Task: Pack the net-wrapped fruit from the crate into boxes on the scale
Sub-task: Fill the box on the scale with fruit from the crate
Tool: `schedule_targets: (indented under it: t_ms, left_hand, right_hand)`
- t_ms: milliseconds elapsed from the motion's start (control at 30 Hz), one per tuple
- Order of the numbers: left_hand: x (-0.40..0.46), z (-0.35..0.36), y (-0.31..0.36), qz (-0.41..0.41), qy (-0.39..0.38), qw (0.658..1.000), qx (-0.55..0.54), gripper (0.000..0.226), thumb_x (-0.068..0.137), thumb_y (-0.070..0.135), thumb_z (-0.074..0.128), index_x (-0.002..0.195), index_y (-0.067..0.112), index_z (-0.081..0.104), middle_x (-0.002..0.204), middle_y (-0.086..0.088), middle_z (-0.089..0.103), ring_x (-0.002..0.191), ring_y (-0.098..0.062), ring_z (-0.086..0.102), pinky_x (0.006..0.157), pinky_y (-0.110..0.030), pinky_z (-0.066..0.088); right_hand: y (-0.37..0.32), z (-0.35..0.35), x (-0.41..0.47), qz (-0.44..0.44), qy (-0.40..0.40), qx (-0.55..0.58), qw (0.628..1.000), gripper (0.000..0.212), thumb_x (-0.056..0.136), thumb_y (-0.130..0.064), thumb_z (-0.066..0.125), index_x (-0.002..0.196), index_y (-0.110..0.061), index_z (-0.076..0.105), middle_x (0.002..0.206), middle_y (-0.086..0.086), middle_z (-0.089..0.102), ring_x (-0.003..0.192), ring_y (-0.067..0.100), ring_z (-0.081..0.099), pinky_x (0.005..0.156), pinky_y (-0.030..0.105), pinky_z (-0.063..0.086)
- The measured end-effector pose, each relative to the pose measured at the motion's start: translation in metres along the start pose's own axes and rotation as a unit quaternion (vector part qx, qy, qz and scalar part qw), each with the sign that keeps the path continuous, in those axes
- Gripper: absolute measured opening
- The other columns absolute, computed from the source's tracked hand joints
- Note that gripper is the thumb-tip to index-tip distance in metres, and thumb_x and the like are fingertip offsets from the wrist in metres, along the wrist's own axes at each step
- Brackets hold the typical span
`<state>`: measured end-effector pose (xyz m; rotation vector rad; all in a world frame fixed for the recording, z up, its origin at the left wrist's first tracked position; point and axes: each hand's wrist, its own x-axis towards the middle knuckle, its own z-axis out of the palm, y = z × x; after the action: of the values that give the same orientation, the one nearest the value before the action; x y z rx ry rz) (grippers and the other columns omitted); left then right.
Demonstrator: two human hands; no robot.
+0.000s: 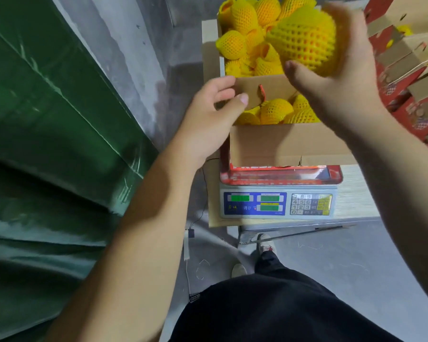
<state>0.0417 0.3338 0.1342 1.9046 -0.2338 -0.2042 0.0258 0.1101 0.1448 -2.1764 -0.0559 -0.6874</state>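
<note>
My right hand (336, 77) grips a fruit wrapped in yellow foam net (304, 38), held above the open cardboard box (282, 144) that stands on the electronic scale (277, 201). Several net-wrapped fruits (277, 111) lie inside that box. My left hand (213, 112) holds the box's left flap, thumb on the inner face. Behind the box, a larger carton (209, 58) is full of yellow net-wrapped fruits (245, 18).
A green tarpaulin (47, 119) fills the left side. Red and brown gift boxes (410, 77) are stacked at the right. The scale stands on a low wooden stand (356, 193) over a grey concrete floor, with my foot (266, 243) beneath its front edge.
</note>
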Motion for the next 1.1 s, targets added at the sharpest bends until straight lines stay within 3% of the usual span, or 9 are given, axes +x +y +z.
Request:
schedule_targets:
  t_ms: [67,100,167,300,367,600,867,1100]
  left_hand:
    - [0.0,-0.004,-0.004,-0.008,0.01,0.999,0.031,0.05,0.105,0.036,0.063,0.152,0.03,0.049,0.145,0.012,0.058,0.11,0.012,0.056,0.079,-0.002,0.047]
    - [0.0,-0.005,-0.006,-0.006,0.01,0.999,0.052,0.048,0.105,0.036,0.062,0.151,0.031,0.049,0.145,0.013,0.057,0.108,0.011,0.056,0.078,-0.003,0.045]
    - [0.001,-0.007,-0.008,0.004,0.003,0.995,0.099,0.046,0.105,0.038,0.061,0.15,0.032,0.052,0.146,0.013,0.057,0.116,0.002,0.059,0.088,-0.015,0.045]
    - [0.002,-0.006,-0.008,0.024,-0.02,0.988,0.152,0.039,0.106,0.037,0.059,0.145,0.032,0.058,0.139,0.014,0.061,0.122,-0.006,0.061,0.097,-0.023,0.048]
    - [0.003,-0.001,-0.006,0.04,-0.027,0.985,0.168,0.036,0.106,0.036,0.058,0.142,0.032,0.06,0.131,0.017,0.063,0.117,-0.005,0.063,0.098,-0.023,0.05]
    - [0.013,0.015,0.002,0.081,-0.027,0.973,0.215,0.033,0.106,0.036,0.058,0.138,0.03,0.064,0.114,0.022,0.062,0.106,-0.002,0.063,0.081,-0.007,0.044]
    - [0.028,0.025,0.002,0.092,-0.033,0.968,0.232,0.03,0.106,0.036,0.058,0.135,0.031,0.067,0.12,0.02,0.065,0.103,0.002,0.061,0.075,-0.002,0.04]
    - [0.047,0.029,0.003,0.095,-0.025,0.973,0.208,0.027,0.106,0.033,0.059,0.131,0.03,0.069,0.122,0.016,0.069,0.107,0.001,0.064,0.081,-0.008,0.048]
  right_hand:
    - [0.013,0.0,0.012,0.025,-0.128,-0.151,0.98,0.093,0.083,-0.048,0.079,0.158,-0.02,0.033,0.15,0.017,0.045,0.136,0.033,0.046,0.11,0.036,0.04]
    - [0.018,0.001,0.015,0.052,-0.222,-0.218,0.949,0.102,0.081,-0.051,0.081,0.162,-0.024,0.026,0.155,0.02,0.039,0.14,0.037,0.043,0.113,0.04,0.038]
    - [0.025,0.002,0.015,0.072,-0.314,-0.271,0.907,0.105,0.082,-0.051,0.08,0.164,-0.027,0.02,0.161,0.019,0.036,0.144,0.039,0.041,0.117,0.045,0.036]
    - [0.017,-0.002,0.009,0.031,-0.25,-0.203,0.946,0.074,0.093,-0.045,0.071,0.156,-0.024,0.038,0.152,0.015,0.051,0.133,0.036,0.054,0.106,0.043,0.044]
    - [0.008,-0.002,0.005,0.017,-0.272,-0.185,0.944,0.068,0.094,-0.047,0.069,0.153,-0.026,0.043,0.151,0.01,0.053,0.132,0.032,0.056,0.105,0.043,0.048]
    - [-0.011,-0.005,-0.001,-0.038,-0.326,-0.163,0.93,0.058,0.095,-0.042,0.066,0.147,-0.02,0.051,0.134,0.01,0.063,0.116,0.031,0.062,0.097,0.05,0.052]
    - [0.004,-0.011,0.0,-0.034,-0.326,-0.136,0.935,0.055,0.097,-0.038,0.067,0.146,-0.018,0.053,0.138,0.007,0.063,0.117,0.028,0.063,0.099,0.049,0.051]
    - [0.017,-0.007,0.021,-0.049,-0.327,-0.118,0.936,0.049,0.097,-0.036,0.066,0.142,-0.019,0.056,0.129,0.008,0.066,0.111,0.025,0.064,0.096,0.049,0.052]
